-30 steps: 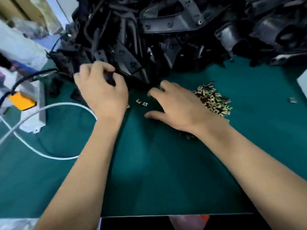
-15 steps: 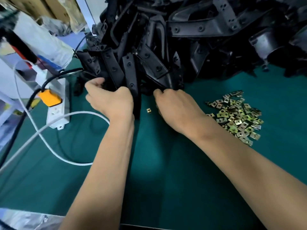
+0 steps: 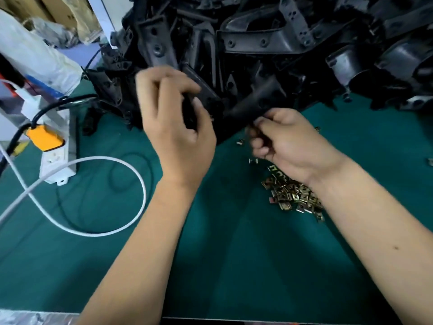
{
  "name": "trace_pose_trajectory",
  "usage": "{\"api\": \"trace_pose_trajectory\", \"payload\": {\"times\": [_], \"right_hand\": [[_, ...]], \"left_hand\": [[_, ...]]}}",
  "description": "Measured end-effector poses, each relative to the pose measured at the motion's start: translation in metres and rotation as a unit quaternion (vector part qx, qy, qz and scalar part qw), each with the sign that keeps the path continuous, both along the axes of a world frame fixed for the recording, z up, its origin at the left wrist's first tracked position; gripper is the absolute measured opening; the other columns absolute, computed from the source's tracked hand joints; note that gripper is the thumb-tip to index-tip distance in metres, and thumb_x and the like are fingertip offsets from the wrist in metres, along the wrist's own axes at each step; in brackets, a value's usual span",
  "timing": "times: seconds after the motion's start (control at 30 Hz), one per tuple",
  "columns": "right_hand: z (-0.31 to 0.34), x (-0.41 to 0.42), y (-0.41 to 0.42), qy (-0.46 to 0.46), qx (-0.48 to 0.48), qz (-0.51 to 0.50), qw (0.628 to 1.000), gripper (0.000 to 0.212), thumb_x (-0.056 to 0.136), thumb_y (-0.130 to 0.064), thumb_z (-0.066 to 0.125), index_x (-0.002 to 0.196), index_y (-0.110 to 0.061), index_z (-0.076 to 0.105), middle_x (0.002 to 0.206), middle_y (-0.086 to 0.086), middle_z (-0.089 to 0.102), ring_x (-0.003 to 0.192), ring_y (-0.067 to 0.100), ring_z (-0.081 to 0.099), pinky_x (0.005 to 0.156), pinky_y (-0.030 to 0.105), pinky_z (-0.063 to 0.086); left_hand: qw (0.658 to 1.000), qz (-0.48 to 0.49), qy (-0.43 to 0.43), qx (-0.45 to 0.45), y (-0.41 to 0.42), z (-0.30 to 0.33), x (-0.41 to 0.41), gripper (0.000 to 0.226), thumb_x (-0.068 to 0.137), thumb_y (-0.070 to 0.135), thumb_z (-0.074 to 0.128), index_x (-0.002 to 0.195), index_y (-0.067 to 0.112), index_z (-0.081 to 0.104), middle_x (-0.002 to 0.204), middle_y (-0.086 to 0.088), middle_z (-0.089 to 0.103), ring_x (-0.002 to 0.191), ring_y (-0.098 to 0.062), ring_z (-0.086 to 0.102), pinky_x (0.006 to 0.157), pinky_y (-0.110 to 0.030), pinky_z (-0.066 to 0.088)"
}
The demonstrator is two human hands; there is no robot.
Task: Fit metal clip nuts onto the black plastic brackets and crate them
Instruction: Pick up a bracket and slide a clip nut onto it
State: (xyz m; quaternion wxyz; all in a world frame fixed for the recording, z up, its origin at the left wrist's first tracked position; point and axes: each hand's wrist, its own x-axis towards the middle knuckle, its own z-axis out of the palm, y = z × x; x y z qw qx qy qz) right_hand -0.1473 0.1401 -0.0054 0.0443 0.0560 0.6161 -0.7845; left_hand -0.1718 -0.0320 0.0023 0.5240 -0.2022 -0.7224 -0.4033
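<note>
Table mat (image 3: pixel 234 266) plain dark teal, no pattern. Bracket pile (image 3: pixel 257 43) along the mat's far side, black to charcoal grey, matte, dotted with round holes. Clip nuts (image 3: pixel 293 195) on the mat's right half, brassy yellow-gold with some silver glints. Power strip (image 3: pixel 58 158) at the mat's left edge, white; plug (image 3: pixel 44 137) on it orange-yellow with a black cord (image 3: pixel 58 104). White cable (image 3: pixel 93 231) looped on the mat beside the strip. Bag (image 3: pixel 35 55) beyond the mat's left corner, translucent white. Cardboard (image 3: pixel 58 5) behind it, brown. Blue patch under the bag.
</note>
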Motion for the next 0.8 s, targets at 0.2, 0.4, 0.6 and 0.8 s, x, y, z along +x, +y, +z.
{"api": "trace_pose_trajectory", "payload": {"times": [0.2,0.4,0.6,0.8], "right_hand": [[0.004,0.014,0.047,-0.063,-0.162,-0.002,0.985,0.023,0.108,-0.026,0.043,0.091,-0.019,0.056,0.081,0.002,0.057,0.055,0.013,0.047,0.045,0.02,0.036],[-0.003,0.022,0.049,0.029,0.026,-0.001,0.999,0.095,0.069,-0.097,0.046,0.106,-0.012,0.066,0.098,0.013,0.044,0.06,0.015,0.03,0.052,0.031,0.018],[-0.006,0.031,0.044,0.152,0.126,0.067,0.978,0.087,0.08,-0.087,0.047,0.1,-0.007,0.074,0.068,0.019,0.032,0.058,0.013,0.026,0.051,0.025,0.022],[-0.009,0.029,0.052,0.19,0.194,0.052,0.961,0.011,0.095,-0.021,0.072,0.098,-0.011,0.074,0.067,-0.011,0.056,0.052,-0.001,0.047,0.052,0.008,0.038]], "left_hand": [[0.975,-0.168,-0.126,-0.074,0.033,-0.016,0.012,0.021,0.076,-0.018,0.064,0.088,-0.002,0.064,0.101,-0.014,0.057,0.096,-0.019,0.055,0.081,-0.024,0.044],[0.965,-0.142,-0.215,-0.048,0.04,-0.027,0.006,0.016,0.08,-0.009,0.069,0.091,0.002,0.066,0.105,-0.012,0.057,0.099,-0.018,0.056,0.086,-0.025,0.047],[0.963,-0.122,-0.241,-0.019,0.038,-0.028,0.004,0.011,0.096,0.009,0.062,0.086,0.005,0.066,0.103,-0.012,0.056,0.099,-0.018,0.057,0.09,-0.026,0.045],[0.951,0.04,-0.288,-0.104,0.028,-0.024,0.003,0.031,0.095,0.037,0.052,0.096,0.014,0.073,0.123,-0.003,0.059,0.121,-0.032,0.044,0.101,-0.041,0.032]]}}
